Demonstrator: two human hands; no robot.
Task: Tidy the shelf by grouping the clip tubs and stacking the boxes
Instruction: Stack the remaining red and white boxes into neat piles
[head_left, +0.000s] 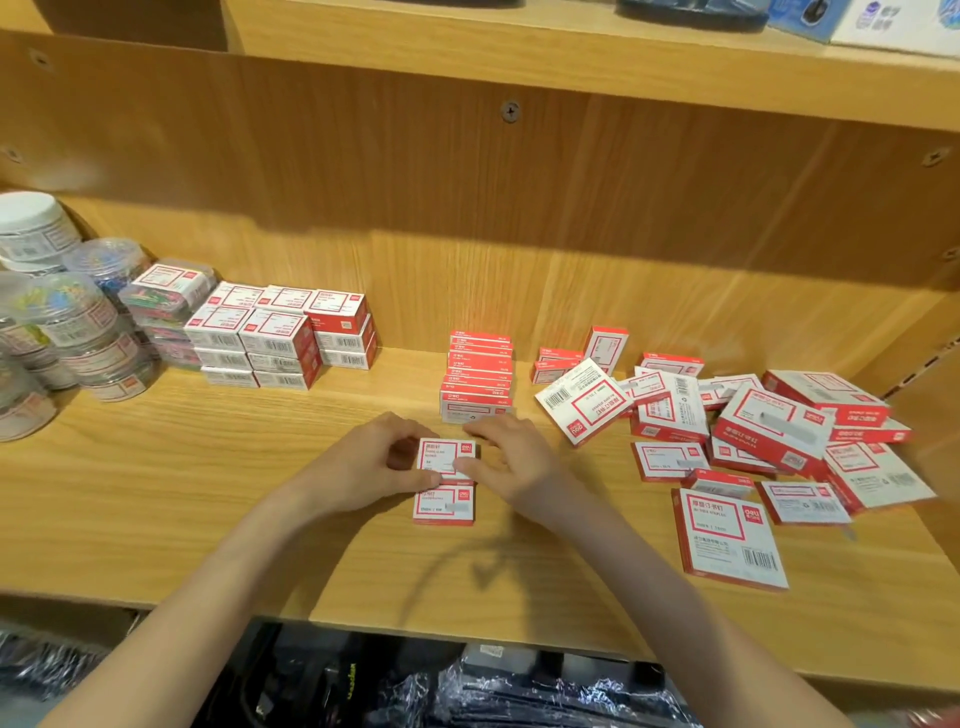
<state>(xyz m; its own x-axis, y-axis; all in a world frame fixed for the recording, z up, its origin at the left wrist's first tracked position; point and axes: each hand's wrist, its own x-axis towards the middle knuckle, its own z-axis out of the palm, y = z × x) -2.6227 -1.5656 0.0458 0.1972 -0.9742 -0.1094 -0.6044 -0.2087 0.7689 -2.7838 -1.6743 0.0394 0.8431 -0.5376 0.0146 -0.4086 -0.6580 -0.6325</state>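
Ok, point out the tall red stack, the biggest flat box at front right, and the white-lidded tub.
tall red stack (478, 376), head view, middle of its front face
biggest flat box (727, 540), head view, centre of its top label
white-lidded tub (34, 228), head view, upper side wall

The large flat box (730, 538) at the front right carries the red "deli" logo in its upper right corner, the heading 厚层订书钉 and a barcode at its lower right. The same logo stands on the tilted box (584, 401) beside the central stack (477, 378). The other boxes' small print and the tub (36, 228) labels are too blurred to read.
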